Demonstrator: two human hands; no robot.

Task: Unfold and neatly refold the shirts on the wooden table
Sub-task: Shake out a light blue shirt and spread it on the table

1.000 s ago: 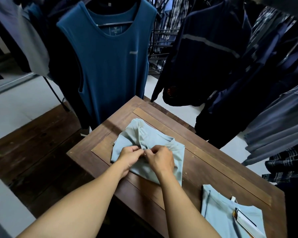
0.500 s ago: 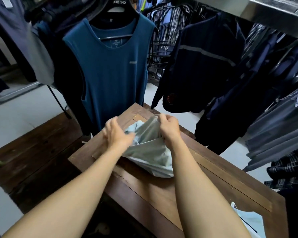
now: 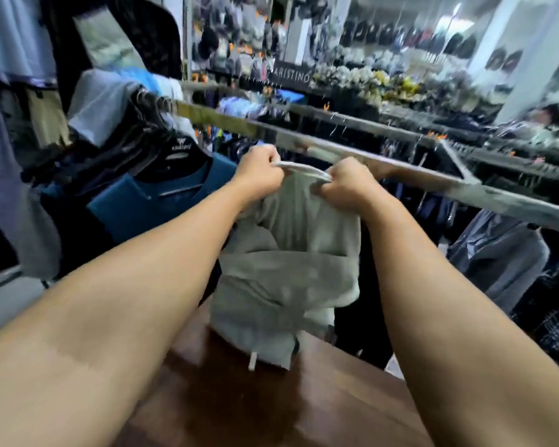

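Shirt (image 3: 288,262) hung lengthwise below our fists; left hand (image 3: 259,171), right hand (image 3: 347,187) gripped its top edge, hem just above table (image 3: 271,408).

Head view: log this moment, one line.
shirt: held up, partly unfolded, over table | left hand: grips top edge | right hand: grips top edge

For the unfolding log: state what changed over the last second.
The pale grey-green fabric shirt was lifted from the brown wooden table and now hangs down; the left hand and right hand moved up and apart, gripping its top edge. Both hands kept hold; the teal sleeveless top still hangs behind.
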